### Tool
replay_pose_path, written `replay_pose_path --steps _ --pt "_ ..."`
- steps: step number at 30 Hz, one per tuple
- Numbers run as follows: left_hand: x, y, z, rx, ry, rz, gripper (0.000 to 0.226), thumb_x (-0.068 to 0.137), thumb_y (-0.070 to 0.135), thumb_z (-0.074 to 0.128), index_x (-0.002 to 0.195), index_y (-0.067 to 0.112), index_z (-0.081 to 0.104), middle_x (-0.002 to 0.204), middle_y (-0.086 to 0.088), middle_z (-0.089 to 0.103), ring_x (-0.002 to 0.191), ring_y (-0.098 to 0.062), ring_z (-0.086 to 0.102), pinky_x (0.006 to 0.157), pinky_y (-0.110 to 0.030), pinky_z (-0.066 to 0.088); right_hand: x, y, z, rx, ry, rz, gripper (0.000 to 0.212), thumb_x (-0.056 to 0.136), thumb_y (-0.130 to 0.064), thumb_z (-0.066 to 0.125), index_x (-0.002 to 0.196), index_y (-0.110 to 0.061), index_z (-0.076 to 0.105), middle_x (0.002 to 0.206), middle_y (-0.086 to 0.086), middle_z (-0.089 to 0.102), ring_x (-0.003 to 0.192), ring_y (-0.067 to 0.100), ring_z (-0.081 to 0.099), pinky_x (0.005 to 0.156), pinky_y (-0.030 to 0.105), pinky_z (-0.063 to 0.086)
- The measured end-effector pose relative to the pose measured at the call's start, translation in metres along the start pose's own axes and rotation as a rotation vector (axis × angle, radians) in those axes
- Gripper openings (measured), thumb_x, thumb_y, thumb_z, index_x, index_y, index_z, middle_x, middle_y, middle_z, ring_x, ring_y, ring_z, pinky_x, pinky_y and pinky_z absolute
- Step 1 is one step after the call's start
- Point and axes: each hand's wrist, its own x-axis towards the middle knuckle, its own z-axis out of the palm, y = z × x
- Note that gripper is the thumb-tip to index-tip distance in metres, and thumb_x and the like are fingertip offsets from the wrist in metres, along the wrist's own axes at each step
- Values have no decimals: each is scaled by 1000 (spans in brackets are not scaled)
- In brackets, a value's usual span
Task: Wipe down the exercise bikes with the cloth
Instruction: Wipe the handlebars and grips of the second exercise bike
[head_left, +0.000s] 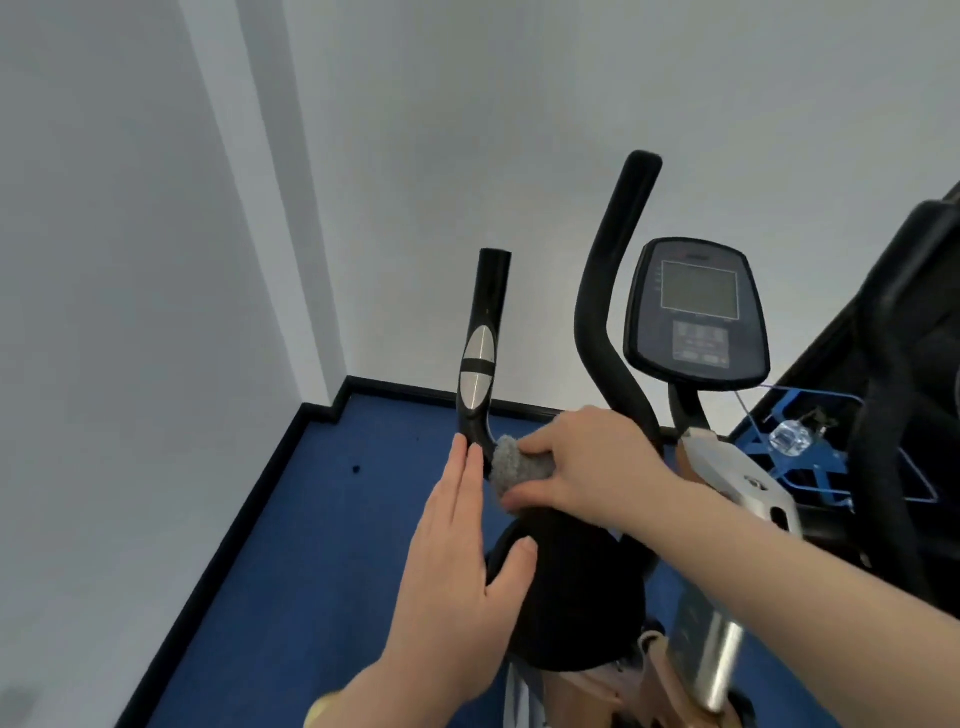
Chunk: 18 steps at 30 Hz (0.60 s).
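Note:
An exercise bike stands in front of me with a black left handlebar (480, 348) that has silver sensor plates, a taller curved black handle (608, 291) and a dark console (698, 312) with a grey screen. My right hand (587, 462) is shut on a grey cloth (514, 465), pressing it against the base of the left handlebar. My left hand (462, 561) lies flat with fingers straight, its fingertips touching the handlebar just below the lower sensor plate. The black saddle (571, 587) sits under both hands.
White walls meet in a corner at the left, edged by a black skirting (249, 514) over blue carpet (322, 519). Another black machine (904, 364) with blue metal parts (810, 447) stands close on the right.

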Motion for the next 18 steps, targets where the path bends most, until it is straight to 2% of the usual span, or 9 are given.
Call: replay_pose_path --steps 2,4,6,7,9,10,13,15,18 --pt "1 -2 -2 -18 -34 -6 83 78 56 44 145 52 -4 143 50 -10 133 25 -7 112 -19 8 7 -6 2 53 -10 20 48 65 -68 63 89 -28 74 74 -5 69 71 15 61 67 33 52" --pt "1 -7 -8 -11 -81 15 87 75 65 43 147 48 -3 146 48 -9 133 25 -7 110 -18 8 -1 2 0 144 -25 63 45 69 -64 64 104 -35 72 91 -7 73 83 13 64 74 32 53" --pt "4 -13 -19 -6 -93 54 81 77 71 40 147 50 5 148 45 1 135 22 -1 109 -19 11 -16 13 -2 137 -11 93 42 76 -60 61 114 -43 64 101 -12 72 92 12 63 76 28 50" --pt "8 -16 -26 -13 -77 68 75 78 71 40 146 52 12 148 44 8 136 20 4 109 -20 15 -21 15 -2 100 5 92 39 78 -59 59 115 -46 62 99 -12 73 92 13 63 74 28 48" --pt "21 -22 -40 -8 -27 100 65 81 67 42 142 53 24 146 41 20 138 15 14 108 -23 20 -20 8 0 60 36 100 35 80 -61 54 108 -43 66 87 -7 72 86 16 63 67 29 45" --pt "30 -24 -45 0 4 118 62 82 64 43 141 51 28 146 39 24 138 12 18 108 -23 22 -11 -2 2 71 53 117 37 81 -63 52 99 -35 69 79 -5 69 82 17 62 63 30 41" --pt "65 -29 -57 -28 71 151 58 86 54 45 141 39 37 146 28 34 138 8 26 111 -24 25 22 -38 9 114 78 233 51 83 -67 45 68 -19 53 63 -3 47 71 21 52 61 31 31" --pt "88 -32 -62 -14 65 174 55 88 44 49 141 33 40 147 21 37 137 7 28 111 -16 23 31 -46 10 98 74 305 53 88 -64 40 68 -16 48 64 -2 46 70 22 48 61 31 31" --pt "115 -35 -70 -7 4 221 52 89 38 49 140 35 40 147 23 36 136 11 26 103 1 19 8 -41 11 133 68 350 40 92 -56 37 79 -23 56 80 -3 63 79 22 57 62 34 36"
